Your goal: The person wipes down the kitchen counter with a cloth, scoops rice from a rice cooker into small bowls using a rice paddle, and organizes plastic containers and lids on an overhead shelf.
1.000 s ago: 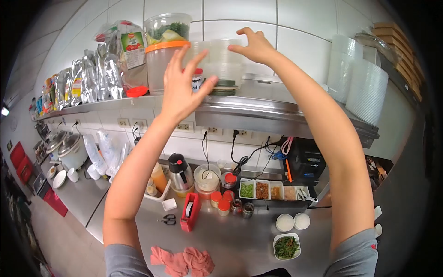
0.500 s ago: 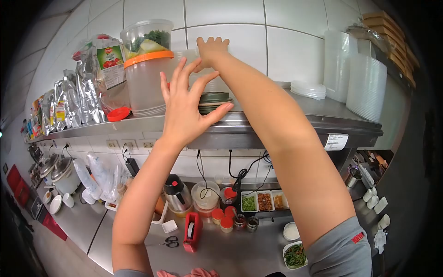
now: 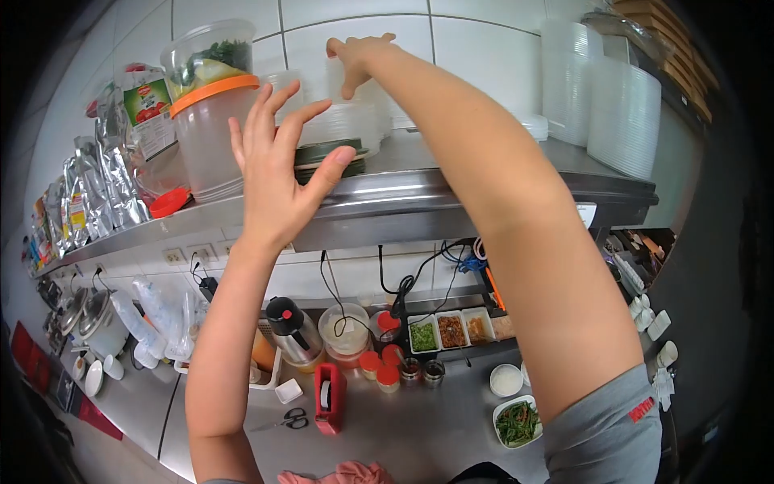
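My left hand [image 3: 278,169] is raised at the shelf edge, fingers spread, with nothing in it. Its thumb lies in front of a small stack of dark green lids [image 3: 329,153]. Higher up, my right hand [image 3: 360,60] reaches over stacked clear plastic containers [image 3: 347,121] at the back of the shelf. Its thumb points down and its fingers are apart, beside the upper part of the stack; whether they touch it cannot be made out. Left of my hands stands a tall tub with an orange rim [image 3: 211,133], bearing a clear tub of greens [image 3: 214,60].
The steel shelf [image 3: 387,198] spans the view. Tall stacks of clear containers [image 3: 625,117] stand at its right, silver pouches [image 3: 117,173] at its left. Below are a thermos [image 3: 294,331], a red tape dispenser [image 3: 329,399], scissors [image 3: 295,418] and a bowl of green vegetables [image 3: 517,422].
The view has shifted, with the shelf items now further left. My right hand has moved left to the clear stack, and my left hand has come beside the green lids.
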### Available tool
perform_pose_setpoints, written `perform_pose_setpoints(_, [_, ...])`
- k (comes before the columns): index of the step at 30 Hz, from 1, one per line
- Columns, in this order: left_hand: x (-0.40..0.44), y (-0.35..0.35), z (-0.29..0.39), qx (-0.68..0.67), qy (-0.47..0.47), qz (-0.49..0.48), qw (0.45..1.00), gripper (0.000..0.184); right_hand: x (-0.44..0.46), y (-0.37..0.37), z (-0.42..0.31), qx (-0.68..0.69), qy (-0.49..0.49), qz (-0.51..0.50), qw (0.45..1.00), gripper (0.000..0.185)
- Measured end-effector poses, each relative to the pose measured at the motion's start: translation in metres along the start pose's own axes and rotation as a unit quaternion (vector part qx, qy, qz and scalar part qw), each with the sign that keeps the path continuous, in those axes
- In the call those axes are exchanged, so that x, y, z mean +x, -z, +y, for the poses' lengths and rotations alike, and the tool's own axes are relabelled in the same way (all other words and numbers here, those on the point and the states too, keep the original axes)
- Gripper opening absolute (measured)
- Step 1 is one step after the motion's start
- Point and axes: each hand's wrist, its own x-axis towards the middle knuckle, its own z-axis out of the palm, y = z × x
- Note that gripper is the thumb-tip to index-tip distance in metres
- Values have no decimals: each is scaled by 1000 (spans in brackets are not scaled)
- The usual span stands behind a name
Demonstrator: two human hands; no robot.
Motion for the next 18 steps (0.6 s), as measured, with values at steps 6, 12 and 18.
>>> perform_pose_setpoints(6, [1,1,1,-1,5,-5,1000,51,-11,-3,40,21,19,15,999,102])
perform_pose_setpoints(12, [1,2,2,-1,23,-1,1000,52,-13,-15,22,4,-26,64,998,102])
perform_pose_setpoints(18, [-3,1,-6,-87,72,30,993,55,-37,-5,78,-16,16,12,1000,97])
